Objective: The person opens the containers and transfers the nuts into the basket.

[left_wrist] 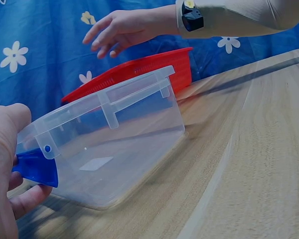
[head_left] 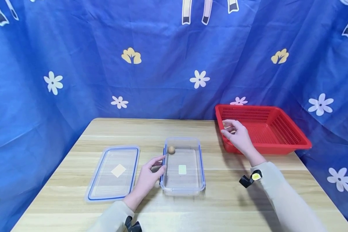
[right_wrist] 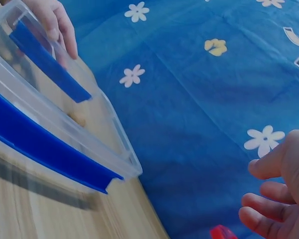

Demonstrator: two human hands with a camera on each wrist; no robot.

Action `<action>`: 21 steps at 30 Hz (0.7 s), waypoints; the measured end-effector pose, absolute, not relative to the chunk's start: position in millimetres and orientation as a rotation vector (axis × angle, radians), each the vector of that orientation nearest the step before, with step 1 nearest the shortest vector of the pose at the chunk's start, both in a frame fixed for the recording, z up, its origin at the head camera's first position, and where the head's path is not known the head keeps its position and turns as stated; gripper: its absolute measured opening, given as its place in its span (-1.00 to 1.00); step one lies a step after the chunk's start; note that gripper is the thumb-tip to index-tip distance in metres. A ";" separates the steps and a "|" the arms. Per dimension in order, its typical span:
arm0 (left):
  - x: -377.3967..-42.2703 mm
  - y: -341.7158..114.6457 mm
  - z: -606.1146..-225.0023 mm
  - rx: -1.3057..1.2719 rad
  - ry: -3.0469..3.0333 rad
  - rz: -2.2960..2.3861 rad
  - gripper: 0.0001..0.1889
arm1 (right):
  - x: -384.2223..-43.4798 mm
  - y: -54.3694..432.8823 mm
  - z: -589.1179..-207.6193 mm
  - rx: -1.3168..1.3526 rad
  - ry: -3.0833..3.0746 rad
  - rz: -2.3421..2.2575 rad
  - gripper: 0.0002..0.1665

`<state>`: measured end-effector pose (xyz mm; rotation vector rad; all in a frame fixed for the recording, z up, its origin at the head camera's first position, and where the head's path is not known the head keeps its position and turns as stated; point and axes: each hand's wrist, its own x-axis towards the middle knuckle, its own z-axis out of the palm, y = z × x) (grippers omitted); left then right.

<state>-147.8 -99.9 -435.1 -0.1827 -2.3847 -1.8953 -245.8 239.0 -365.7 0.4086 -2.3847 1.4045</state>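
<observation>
A clear food container with blue side latches stands uncovered at mid-table. One small round brown thing, walnut-like, lies in its far left corner. My left hand holds the container's left side, its fingers at the rim and around the hanging blue latch. Over the left rim of the red basket is my right hand. Its fingers are loosely bent with nothing between them. Small pale and yellowish bits show in the basket beside these fingers, partly hidden by the hand.
The container's lid, clear with a blue seal, lies flat on the wooden table to the left. A blue patterned curtain hangs behind the table and along its sides. The basket reaches the table's right edge.
</observation>
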 end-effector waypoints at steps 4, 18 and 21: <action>-143.0 -97.9 -424.5 -0.172 -2.399 -1.902 -0.60 | -244.1 230.0 -365.7 0.418 -2.423 1.374 -0.56; -142.7 -96.8 -423.3 -0.158 -2.400 -1.903 -0.60 | -242.3 195.4 -369.9 0.588 -2.378 1.448 -0.59; -142.5 -96.8 -423.3 -0.162 -2.400 -1.902 -0.60 | -241.7 188.8 -370.0 0.578 -2.395 1.462 -0.58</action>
